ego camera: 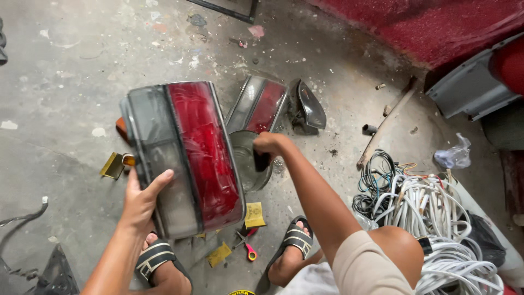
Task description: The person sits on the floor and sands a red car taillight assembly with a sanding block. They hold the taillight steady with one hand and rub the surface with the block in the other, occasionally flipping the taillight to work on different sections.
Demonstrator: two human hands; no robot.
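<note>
- Currently, left hand grips the red-and-smoked tail light lens, held tilted above the concrete floor.
- Risk: one-handed hold; the lens could slip and crack.
- Right hand closed on a dark object, reaching into the metal bowl; contents not discernible.
- White cable bundle far right.

We see a second tail light lying on the concrete floor, a black housing piece just beside it. A tangle of white and dark cables is heaped at the right, near a wooden stick. Red-handled pliers and yellow paper scraps lie between our sandals.
</note>
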